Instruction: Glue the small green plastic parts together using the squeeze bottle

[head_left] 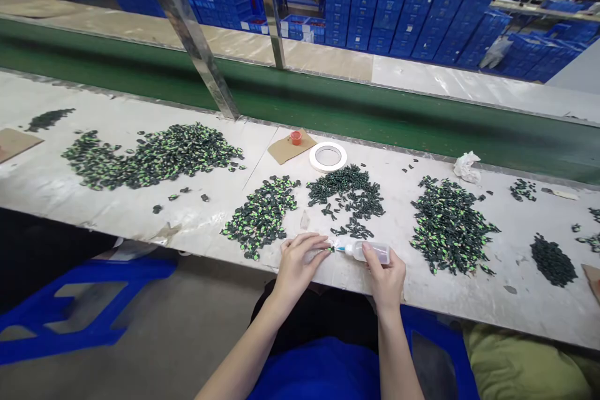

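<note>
while the left hand [300, 259] is pinching one tiny piece [332, 249] and the right hand [387, 267] is gripping a bottle [358, 251], many dark bits [370, 201] are lying loose, likely left to do, with finished ones unclear.

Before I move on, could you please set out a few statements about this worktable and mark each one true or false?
1. The right hand holds a squeeze bottle. True.
2. The bottle's blue tip points away from the left hand. False: the blue tip points toward a small dark piece at the fingers of the left hand.
3. The roll of white tape lies flat on the table. True.
4. The red cup stands on the green belt. False: the red cup stands on brown cardboard.
5. The crumpled white tissue is in the right hand. False: the crumpled white tissue lies on the table.
</note>
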Tool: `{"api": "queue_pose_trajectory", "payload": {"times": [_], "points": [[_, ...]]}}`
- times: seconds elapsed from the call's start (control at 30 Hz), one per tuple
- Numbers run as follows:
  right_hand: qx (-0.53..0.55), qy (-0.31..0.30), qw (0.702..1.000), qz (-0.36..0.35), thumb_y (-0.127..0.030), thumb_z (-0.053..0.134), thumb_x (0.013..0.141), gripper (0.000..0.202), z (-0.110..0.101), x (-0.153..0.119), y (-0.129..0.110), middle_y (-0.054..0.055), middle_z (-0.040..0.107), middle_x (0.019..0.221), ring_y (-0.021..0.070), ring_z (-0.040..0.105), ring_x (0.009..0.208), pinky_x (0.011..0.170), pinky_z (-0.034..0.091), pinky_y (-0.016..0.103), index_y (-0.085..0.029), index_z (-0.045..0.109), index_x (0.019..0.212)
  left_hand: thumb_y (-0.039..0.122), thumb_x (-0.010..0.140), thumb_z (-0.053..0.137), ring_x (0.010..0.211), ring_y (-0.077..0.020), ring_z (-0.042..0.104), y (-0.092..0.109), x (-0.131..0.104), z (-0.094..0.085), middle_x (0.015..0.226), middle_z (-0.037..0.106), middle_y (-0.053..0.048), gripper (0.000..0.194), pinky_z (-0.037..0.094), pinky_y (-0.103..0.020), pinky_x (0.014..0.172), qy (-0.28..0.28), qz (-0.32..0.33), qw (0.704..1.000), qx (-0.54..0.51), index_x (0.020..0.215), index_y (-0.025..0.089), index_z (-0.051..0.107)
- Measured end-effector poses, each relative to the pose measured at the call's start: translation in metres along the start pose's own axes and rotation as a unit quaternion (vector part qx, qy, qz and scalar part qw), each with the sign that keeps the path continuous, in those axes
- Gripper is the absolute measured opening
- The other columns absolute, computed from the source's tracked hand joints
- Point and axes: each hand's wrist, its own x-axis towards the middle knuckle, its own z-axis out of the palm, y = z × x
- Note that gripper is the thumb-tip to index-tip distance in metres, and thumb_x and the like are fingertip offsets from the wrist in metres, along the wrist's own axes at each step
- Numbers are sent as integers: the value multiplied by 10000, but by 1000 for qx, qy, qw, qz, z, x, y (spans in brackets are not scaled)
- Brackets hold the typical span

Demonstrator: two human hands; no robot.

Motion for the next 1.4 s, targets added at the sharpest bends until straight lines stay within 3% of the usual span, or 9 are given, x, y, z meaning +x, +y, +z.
{"api": "queue_pose_trajectory", "payload": {"times": [0.6, 0.9, 1.4], "points": [[-14, -20, 1000, 7, -483, 681, 687, 340, 1, 1, 1, -9, 561, 500, 134, 479, 484, 479, 408, 255, -158, 639, 595, 205, 786, 714, 1001, -276, 686, 1, -1, 1, 845, 770, -26, 78, 425, -498, 930, 18, 9, 1000, 10, 848, 247, 736], [-13, -3, 1000, 6, -497, 682, 679, 361, 1, 1, 0, -9, 550, 495, 132, 472, 483, 470, 400, 251, -160, 613, 572, 222, 805, 689, 1023, -285, 677, 1, -1, 1, 837, 770, -28, 60, 404, -528, 947, 9, -1, 1000, 6, 841, 246, 731], [-9, -18, 1000, 1, -473, 686, 710, 337, 2, 1, 7, 4, 599, 541, 148, 513, 521, 500, 420, 257, -152, 639, 616, 298, 816, 672, 991, -264, 692, 1, 0, 1, 857, 769, -33, 84, 433, -462, 926, 15, 7, 1000, 16, 840, 257, 741]]}}
